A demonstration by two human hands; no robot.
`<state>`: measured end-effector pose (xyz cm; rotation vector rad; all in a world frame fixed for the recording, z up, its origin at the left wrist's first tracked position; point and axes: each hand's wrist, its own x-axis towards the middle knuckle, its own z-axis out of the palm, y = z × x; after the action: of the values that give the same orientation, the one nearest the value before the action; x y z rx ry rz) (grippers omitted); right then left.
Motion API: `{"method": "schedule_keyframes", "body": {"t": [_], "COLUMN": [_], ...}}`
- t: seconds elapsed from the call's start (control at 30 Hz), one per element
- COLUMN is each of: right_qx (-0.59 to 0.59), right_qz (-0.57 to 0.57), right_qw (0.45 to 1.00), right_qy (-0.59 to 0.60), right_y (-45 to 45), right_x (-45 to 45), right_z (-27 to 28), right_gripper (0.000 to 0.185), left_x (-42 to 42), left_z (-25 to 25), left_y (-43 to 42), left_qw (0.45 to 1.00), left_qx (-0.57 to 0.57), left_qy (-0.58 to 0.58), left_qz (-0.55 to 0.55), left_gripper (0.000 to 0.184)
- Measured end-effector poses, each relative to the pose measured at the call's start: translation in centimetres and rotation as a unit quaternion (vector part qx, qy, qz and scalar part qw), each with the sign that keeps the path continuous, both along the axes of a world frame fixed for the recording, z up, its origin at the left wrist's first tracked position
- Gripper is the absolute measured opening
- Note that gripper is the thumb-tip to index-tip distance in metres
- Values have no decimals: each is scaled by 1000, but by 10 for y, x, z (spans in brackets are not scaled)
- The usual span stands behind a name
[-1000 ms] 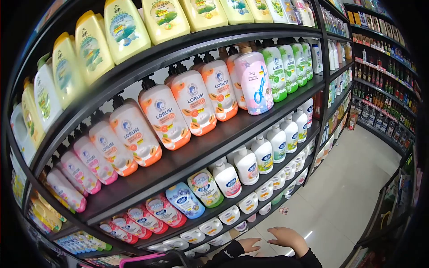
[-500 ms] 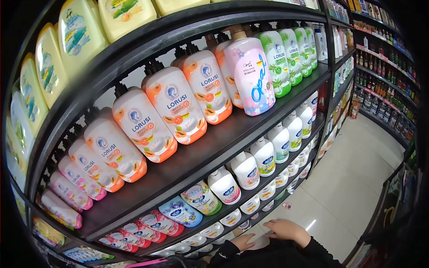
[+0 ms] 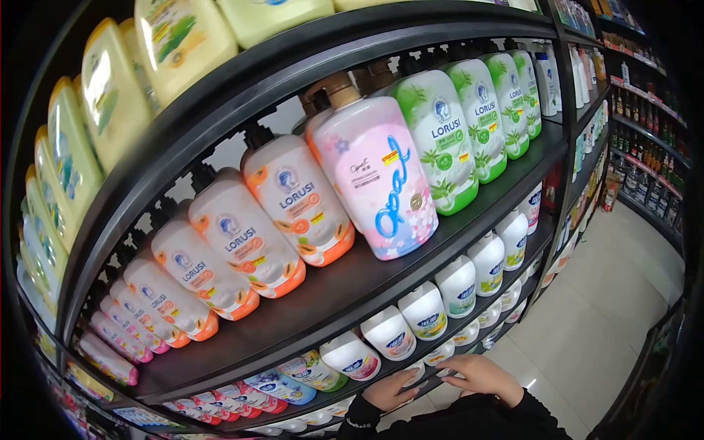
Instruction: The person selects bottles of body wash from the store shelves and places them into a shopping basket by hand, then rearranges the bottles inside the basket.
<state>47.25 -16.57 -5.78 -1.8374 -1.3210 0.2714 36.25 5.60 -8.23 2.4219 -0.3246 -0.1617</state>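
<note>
At the bottom of the head view my left hand and my right hand are held in front of my body in black sleeves, close to each other and near the lower shelf of white bottles. The fingers of both are loosely extended and nothing shows in them. Above them, a pink and lilac pump bottle stands at the front of the middle shelf, between orange-and-white bottles on its left and green-and-white bottles on its right.
Yellow bottles stand on the top shelf, behind its curved black edge. Lower left are red-pink bottles. A tiled floor runs along the right, with shelves of dark bottles at its far end.
The view has moved closer and along the shelf, so the pink bottle looks larger. Both my hands have come up slightly and nearer to the lower bottles; nothing was taken.
</note>
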Motion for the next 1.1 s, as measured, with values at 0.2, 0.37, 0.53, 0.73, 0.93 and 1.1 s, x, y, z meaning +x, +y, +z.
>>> {"method": "schedule_keyframes", "body": {"t": [0.2,0.37,0.53,0.73,0.93,1.1], "right_qx": [84,159,262,327,278,265], "right_qz": [-12,-12,-30,-70,-91,-106], "right_qw": [995,987,958,900,894,894], "right_qy": [45,16,-110,-280,-340,-347], "right_y": [-22,-30,-22,10,42,50], "right_x": [46,82,108,129,138,135], "right_z": [23,54,103,143,149,145], "right_gripper": [28,29,33,34,50,60], "left_x": [32,37,56,106,138,142], "left_z": [64,125,162,200,213,215], "left_y": [-22,-30,-27,-36,-27,-26], "left_qw": [996,977,880,793,818,838], "left_qx": [-72,-67,-154,-189,-290,-315], "left_qy": [-19,-172,-423,-534,-446,-393], "left_qz": [47,103,148,224,218,210], "left_gripper": [47,36,37,67,86,90]}}
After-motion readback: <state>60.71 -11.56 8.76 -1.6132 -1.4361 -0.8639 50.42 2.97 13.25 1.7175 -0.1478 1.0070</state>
